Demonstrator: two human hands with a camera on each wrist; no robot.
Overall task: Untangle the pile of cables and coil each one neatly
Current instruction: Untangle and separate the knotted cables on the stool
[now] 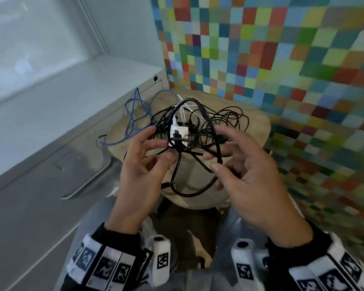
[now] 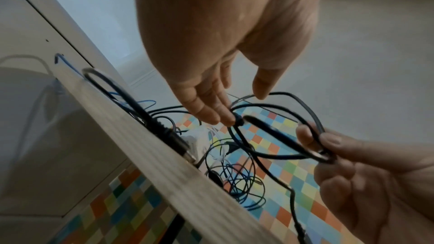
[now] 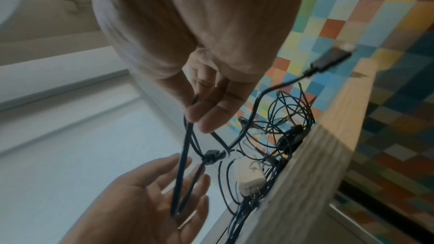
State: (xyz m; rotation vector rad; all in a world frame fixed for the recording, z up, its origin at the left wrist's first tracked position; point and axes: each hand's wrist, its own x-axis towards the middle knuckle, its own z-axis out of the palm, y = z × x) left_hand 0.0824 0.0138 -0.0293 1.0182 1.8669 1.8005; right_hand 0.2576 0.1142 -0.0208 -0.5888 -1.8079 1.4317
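Between the spread fingers of the left hand (image 1: pixel 138 164) and the right hand (image 1: pixel 246 175), the head view shows a stiff black cable (image 1: pixel 177 175) looping off the pile (image 1: pixel 198 127) on a pale wooden stool (image 1: pixel 259 127). Left wrist view: right fingertips (image 2: pixel 328 140) pinch the glossy loop. Right wrist view: a white adapter (image 3: pixel 249 175) lies beyond them (pulling hard could drag it off).

left hand (image 1: pixel 138 166): raised, fingers spread, relaxed | right hand (image 1: pixel 251 175): raised, thumb and forefinger pinching
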